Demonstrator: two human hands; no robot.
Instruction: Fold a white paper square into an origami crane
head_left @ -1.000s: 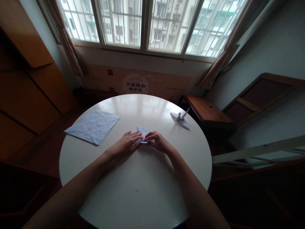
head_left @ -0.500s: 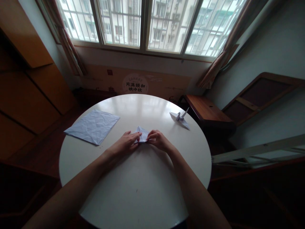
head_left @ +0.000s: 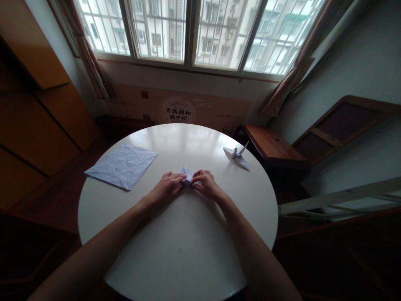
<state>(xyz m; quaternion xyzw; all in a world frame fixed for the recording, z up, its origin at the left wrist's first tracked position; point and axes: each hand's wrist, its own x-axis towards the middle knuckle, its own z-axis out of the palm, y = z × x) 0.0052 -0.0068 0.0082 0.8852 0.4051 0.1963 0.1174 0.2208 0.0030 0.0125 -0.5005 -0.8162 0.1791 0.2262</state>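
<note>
While both forearms reach in from the near edge of the round white table [head_left: 178, 246], the person's two hands meet at a small piece of folded paper [head_left: 187, 179], which lies near the table's middle, well in from its edges. The left hand [head_left: 169, 184] lays its bent fingers over the paper's left side; whether it grips there cannot be told. The right hand [head_left: 206, 184] is closed, thumb and fingers pinching the right side. Toward the table's left edge lies a creased paper sheet [head_left: 123, 166], one corner reaching that edge. Near the far right edge stands a paper crane [head_left: 239, 158], wings spread.
</note>
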